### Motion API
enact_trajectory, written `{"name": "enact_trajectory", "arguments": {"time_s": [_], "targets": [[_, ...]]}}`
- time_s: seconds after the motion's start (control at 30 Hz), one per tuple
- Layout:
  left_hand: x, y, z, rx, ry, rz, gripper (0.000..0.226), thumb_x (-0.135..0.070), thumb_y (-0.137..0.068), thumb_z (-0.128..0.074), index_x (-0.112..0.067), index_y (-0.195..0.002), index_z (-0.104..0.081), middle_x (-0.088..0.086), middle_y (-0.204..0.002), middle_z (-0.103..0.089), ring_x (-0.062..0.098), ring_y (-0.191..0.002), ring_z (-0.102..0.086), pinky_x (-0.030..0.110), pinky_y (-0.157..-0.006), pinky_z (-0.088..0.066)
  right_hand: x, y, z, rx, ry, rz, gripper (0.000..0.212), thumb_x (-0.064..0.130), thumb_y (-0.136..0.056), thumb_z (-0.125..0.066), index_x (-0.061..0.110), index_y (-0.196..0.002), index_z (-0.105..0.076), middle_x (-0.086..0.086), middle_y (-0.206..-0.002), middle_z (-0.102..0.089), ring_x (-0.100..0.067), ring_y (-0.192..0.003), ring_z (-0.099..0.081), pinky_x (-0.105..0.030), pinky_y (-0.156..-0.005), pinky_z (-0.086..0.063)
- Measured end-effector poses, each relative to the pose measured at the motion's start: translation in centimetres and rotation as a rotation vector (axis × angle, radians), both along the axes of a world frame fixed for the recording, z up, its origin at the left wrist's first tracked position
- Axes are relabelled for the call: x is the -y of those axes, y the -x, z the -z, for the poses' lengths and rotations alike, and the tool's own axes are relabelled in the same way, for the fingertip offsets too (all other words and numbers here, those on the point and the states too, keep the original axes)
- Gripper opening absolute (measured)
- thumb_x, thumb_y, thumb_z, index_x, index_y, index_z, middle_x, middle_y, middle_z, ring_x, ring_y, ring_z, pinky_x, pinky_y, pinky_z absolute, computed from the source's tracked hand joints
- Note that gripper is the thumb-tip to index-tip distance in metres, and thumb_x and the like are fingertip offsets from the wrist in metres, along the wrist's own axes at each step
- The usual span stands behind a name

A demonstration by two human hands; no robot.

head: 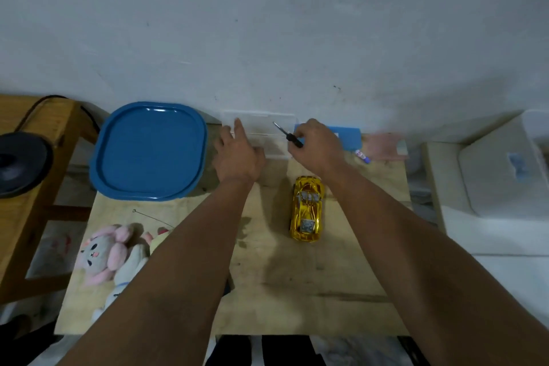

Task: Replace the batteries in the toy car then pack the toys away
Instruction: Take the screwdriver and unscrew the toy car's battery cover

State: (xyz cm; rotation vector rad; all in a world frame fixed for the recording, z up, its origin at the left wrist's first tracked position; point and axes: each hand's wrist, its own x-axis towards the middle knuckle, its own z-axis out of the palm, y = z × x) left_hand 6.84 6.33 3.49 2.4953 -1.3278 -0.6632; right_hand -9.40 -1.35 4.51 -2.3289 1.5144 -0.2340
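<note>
The gold toy car (307, 209) sat upright on the wooden worktop (297, 276), right of centre, its length running toward the wall and no hand touching it. Beyond it, against the wall, stood a clear plastic box (261, 134). The right hand (319, 145) was closed around the black handle of a small screwdriver (288, 135), whose metal tip pointed up and to the left over the box. The left hand (237, 154) lay spread and held nothing, its fingers stretched out to the box's left end. Just behind the right hand lay a flat blue object (347, 138), with a small battery (363, 156) beside it. A large blue lid (148, 151) rested at the worktop's far left. Plush toys (107, 255), pink and grey, lay at the near left corner, partly hidden by the left forearm.
</note>
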Motion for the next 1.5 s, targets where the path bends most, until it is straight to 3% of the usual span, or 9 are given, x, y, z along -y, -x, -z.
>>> {"name": "enact_trajectory", "arguments": {"time_s": [0.1,0.2,0.47,0.63,0.9,1.03,1.2,1.37,1.5], "targets": [[-0.3,2.7,-1.5,0.036,0.042,0.123,0.063,-0.036,-0.096,-0.057,-0.017,-0.153,-0.038,0.014,-0.149,-0.041,0.038,-0.133,-0.043,0.050,-0.096,-0.049,-1.1,4.1,-1.1,-0.046,-0.093,0.154,0.019,0.040,-0.088,-0.065,0.022,-0.094,-0.069,0.000,-0.092,-0.070,-0.024,-0.086,-0.065,-0.029,-0.064,-0.042],[-0.7,6.3,-1.7,-0.053,-0.039,0.216,0.058,-0.046,-0.097,-0.056,-0.017,-0.146,-0.043,0.013,-0.140,-0.046,0.037,-0.129,-0.047,0.050,-0.091,-0.049,-2.6,7.9,-0.3,-0.121,-0.148,0.249,0.019,0.041,-0.088,-0.063,0.022,-0.089,-0.066,-0.001,-0.083,-0.067,-0.026,-0.083,-0.066,-0.029,-0.062,-0.041],[-2.7,12.6,1.6,-0.137,-0.341,0.296,0.103,-0.079,-0.075,-0.065,-0.023,-0.153,-0.029,0.011,-0.146,-0.039,0.037,-0.132,-0.045,0.048,-0.097,-0.047,-5.7,12.9,3.8,-0.237,-0.272,0.306,0.021,0.038,-0.090,-0.064,0.019,-0.097,-0.071,-0.005,-0.092,-0.069,-0.028,-0.089,-0.066,-0.032,-0.068,-0.050],[-2.7,13.3,2.8,-0.066,-0.372,0.316,0.110,-0.060,-0.081,-0.076,-0.024,-0.162,-0.011,0.014,-0.156,-0.025,0.039,-0.134,-0.043,0.048,-0.097,-0.049,-6.3,13.4,5.0,-0.237,-0.271,0.292,0.022,0.041,-0.091,-0.064,0.020,-0.095,-0.070,-0.004,-0.093,-0.068,-0.027,-0.089,-0.066,-0.030,-0.065,-0.045],[-3.2,11.4,0.7,-0.147,-0.187,0.215,0.092,-0.042,-0.074,-0.087,-0.017,-0.142,-0.031,0.014,-0.132,-0.039,0.039,-0.117,-0.053,0.048,-0.090,-0.052,-7.3,13.9,4.5,-0.199,-0.329,0.274,0.026,0.041,-0.086,-0.064,0.020,-0.100,-0.067,-0.004,-0.100,-0.066,-0.028,-0.094,-0.066,-0.030,-0.067,-0.045],[-4.2,8.6,-1.1,-0.440,-0.026,0.057,0.098,-0.035,-0.070,-0.092,-0.023,-0.142,-0.027,0.012,-0.133,-0.049,0.034,-0.114,-0.059,0.049,-0.096,-0.054,-8.7,13.9,3.9,-0.194,-0.355,0.282,0.032,0.040,-0.086,-0.065,0.019,-0.111,-0.061,-0.006,-0.109,-0.060,-0.029,-0.102,-0.062,-0.033,-0.073,-0.045],[-6.1,5.8,-4.1,-0.797,0.040,0.003,0.078,-0.017,-0.079,-0.090,-0.022,-0.137,-0.038,0.000,-0.115,-0.059,0.010,-0.093,-0.063,0.026,-0.074,-0.052,-11.1,14.0,2.0,-0.182,-0.304,0.340,0.041,0.043,-0.089,-0.063,0.020,-0.122,-0.055,-0.008,-0.116,-0.055,-0.031,-0.108,-0.059,-0.040,-0.082,-0.053],[-9.6,3.5,-6.4,-1.068,0.055,-0.118,0.051,-0.018,-0.093,-0.076,-0.027,-0.138,-0.055,0.006,-0.131,-0.065,0.024,-0.108,-0.068,0.044,-0.095,-0.057,-13.1,12.8,-1.9,0.004,-0.246,0.449,0.040,0.043,-0.087,-0.067,0.024,-0.122,-0.062,-0.003,-0.118,-0.061,-0.026,-0.102,-0.065,-0.037,-0.082,-0.054],[-12.8,2.7,-9.5,-1.462,0.007,-0.359,0.041,-0.025,-0.099,-0.060,-0.008,-0.136,-0.062,0.018,-0.121,-0.070,0.032,-0.102,-0.066,0.045,-0.092,-0.054,-14.2,9.4,-6.7,0.312,-0.197,0.440,0.019,0.032,-0.087,-0.073,0.022,-0.104,-0.075,0.001,-0.100,-0.074,-0.015,-0.092,-0.069,-0.026,-0.078,-0.051]]}}
